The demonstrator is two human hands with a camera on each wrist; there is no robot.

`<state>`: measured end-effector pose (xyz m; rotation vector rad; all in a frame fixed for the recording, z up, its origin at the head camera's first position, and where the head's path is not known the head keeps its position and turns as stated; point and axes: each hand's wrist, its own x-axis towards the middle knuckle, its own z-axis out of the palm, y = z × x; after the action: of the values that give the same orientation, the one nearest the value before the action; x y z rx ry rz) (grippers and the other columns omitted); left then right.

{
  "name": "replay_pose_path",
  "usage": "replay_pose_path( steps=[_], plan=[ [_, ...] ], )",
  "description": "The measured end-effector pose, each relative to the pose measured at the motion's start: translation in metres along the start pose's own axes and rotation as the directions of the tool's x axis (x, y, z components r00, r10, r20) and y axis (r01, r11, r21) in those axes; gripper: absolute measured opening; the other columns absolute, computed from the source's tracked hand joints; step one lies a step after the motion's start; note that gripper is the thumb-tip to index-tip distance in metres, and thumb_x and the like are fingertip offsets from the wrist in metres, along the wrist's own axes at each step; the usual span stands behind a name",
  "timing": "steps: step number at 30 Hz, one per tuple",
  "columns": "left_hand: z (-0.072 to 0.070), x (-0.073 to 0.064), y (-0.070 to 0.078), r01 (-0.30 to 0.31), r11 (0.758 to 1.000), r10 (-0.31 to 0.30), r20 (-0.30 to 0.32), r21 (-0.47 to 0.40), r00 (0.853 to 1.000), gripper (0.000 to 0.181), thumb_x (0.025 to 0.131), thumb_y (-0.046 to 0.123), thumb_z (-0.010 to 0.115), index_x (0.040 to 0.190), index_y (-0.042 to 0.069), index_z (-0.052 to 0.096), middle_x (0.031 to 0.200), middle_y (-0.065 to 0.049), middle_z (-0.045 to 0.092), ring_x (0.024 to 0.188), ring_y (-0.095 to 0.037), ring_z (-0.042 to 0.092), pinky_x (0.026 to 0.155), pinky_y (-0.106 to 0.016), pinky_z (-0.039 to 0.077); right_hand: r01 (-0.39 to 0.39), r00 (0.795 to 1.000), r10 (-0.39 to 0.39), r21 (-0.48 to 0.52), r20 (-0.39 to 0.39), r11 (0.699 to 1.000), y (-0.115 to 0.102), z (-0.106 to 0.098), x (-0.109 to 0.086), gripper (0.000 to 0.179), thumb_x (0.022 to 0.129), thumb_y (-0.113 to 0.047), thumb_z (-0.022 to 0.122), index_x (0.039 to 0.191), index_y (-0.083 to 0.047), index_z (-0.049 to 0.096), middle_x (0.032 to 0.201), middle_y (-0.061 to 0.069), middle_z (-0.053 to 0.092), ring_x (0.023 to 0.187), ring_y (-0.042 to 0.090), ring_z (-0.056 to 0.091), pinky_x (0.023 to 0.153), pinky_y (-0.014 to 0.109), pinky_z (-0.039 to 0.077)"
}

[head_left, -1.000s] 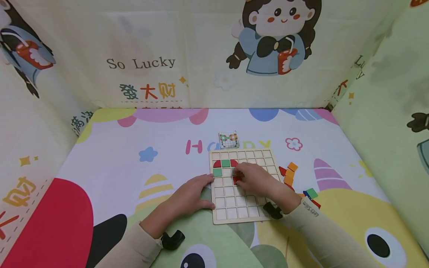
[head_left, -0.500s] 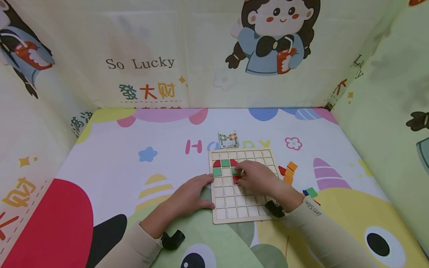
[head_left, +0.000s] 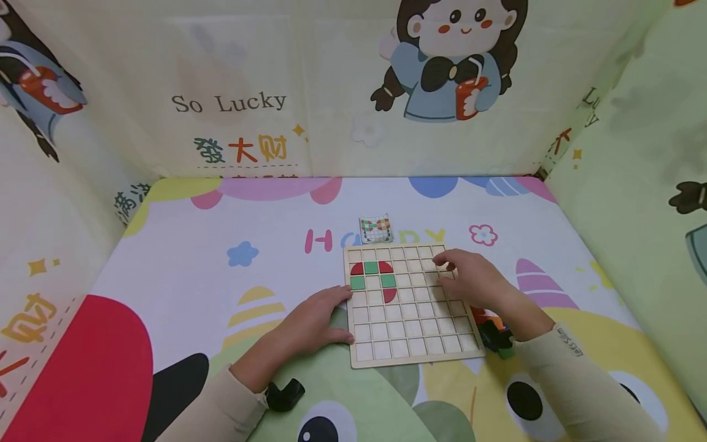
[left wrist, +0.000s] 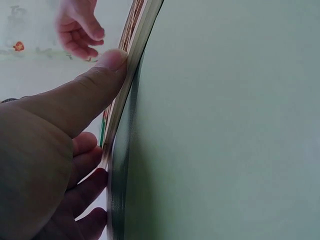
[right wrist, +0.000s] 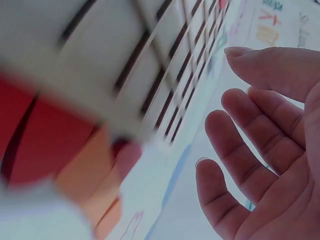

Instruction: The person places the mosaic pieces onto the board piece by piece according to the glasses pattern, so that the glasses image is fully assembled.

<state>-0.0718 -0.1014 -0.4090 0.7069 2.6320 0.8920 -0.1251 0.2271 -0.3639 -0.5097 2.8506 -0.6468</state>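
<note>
A wooden grid board (head_left: 436, 345) lies on the patterned cloth. In its upper left cells sit several red rounded-corner tiles (head_left: 390, 295) and green square tiles (head_left: 388, 281). My left hand (head_left: 309, 319) rests at the board's left edge, thumb and fingertips against the rim; the left wrist view shows the thumb (left wrist: 85, 95) pressed on the frame. Above the board's right columns hovers my right hand (head_left: 477, 279), its fingers loosely bent with nothing between them. The right wrist view shows that palm (right wrist: 280, 200) bare.
Loose red tiles (right wrist: 55, 140) and orange tiles (right wrist: 92, 180) lie beside the board's right edge, partly hidden by my right wrist in the head view. A small pattern card (head_left: 376, 229) stands behind the board. Printed cloth walls (head_left: 326, 92) rise at the back and sides.
My right hand has left the green tile in the third column and moved right across the board. That tile now shows fully in its cell. The left hand has stayed put.
</note>
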Motion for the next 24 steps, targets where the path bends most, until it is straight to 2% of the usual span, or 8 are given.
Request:
replay_pose_path(
  steps=[6,11,24],
  plan=[
    [0.0,0.0,0.0,-0.004,1.0,0.004,-0.001,-0.006,1.0,0.08,0.08,0.032,0.086,0.145,0.003,0.049,0.151,-0.01,0.046,0.14,-0.031,0.041,0.112,-0.046,0.037,-0.072,0.997,0.072,-0.052,0.005,0.996,0.022,-0.007,-0.011,0.04,0.093,-0.013,0.07,0.129,0.002,0.061,0.123,0.02,0.064,0.108,0.039,0.061,0.089,0.055,0.053],
    [0.0,-0.001,0.0,0.003,1.0,-0.003,0.003,-0.003,1.0,0.08,0.08,0.033,0.086,0.145,0.004,0.049,0.152,-0.009,0.046,0.14,-0.031,0.04,0.112,-0.046,0.037,-0.109,0.994,0.11,-0.077,0.013,0.991,0.035,-0.006,-0.013,0.042,0.091,-0.015,0.071,0.127,0.003,0.061,0.123,0.023,0.063,0.108,0.042,0.059,0.091,0.058,0.051],
    [0.001,-0.001,0.0,0.01,1.0,-0.009,0.003,-0.019,1.0,0.08,0.081,0.032,0.086,0.146,0.004,0.049,0.151,-0.01,0.046,0.139,-0.031,0.041,0.112,-0.046,0.037,-0.131,0.991,0.133,-0.087,0.019,0.988,0.049,-0.001,-0.011,0.039,0.09,-0.013,0.072,0.125,0.003,0.064,0.114,0.021,0.066,0.103,0.04,0.059,0.09,0.058,0.052]
  ],
)
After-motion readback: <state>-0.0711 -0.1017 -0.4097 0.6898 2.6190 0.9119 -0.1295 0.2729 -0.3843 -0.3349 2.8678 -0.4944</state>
